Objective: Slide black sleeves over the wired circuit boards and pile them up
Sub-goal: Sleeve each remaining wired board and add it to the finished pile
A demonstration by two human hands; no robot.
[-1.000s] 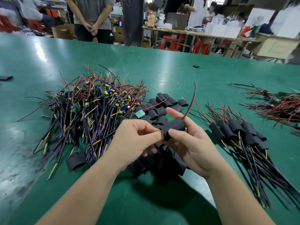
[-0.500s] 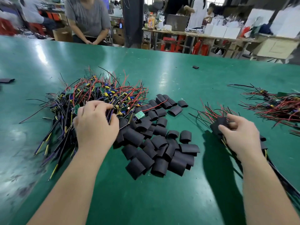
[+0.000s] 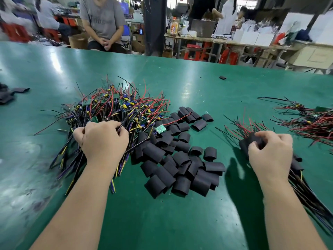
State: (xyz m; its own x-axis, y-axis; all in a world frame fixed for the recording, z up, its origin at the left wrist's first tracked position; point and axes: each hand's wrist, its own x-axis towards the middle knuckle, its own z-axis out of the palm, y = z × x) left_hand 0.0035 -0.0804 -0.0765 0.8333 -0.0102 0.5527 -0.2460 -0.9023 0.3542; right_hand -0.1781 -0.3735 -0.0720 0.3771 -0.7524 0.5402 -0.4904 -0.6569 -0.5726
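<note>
The green surface [image 3: 162,222] is nearest, and both arms reach out over it. A bit further in, a heap of loose black sleeves [image 3: 182,170] lies in the middle. To its left, the left hand [image 3: 102,139] sits on the big heap of bare boards [image 3: 117,110]. Its fingers [image 3: 118,131] are curled tight round some of the wires [image 3: 131,129], so it looks like it is picking a board. To the right, the right hand [image 3: 270,152] rests on the done pile [image 3: 296,166]. Its fingers [image 3: 262,137] pinch a sleeved board [image 3: 246,146] at the top of that pile. I think this is the step where a finished board goes on the pile and a new one gets picked. Next, the right hand must let go and take one sleeve from the middle heap. The left hand must pull one board free, and the wires are tangled, so others may come along too. Further back on the right lies another bunch [image 3: 310,121] of wired boards, and one lone sleeve [image 3: 222,77] lies far off.
</note>
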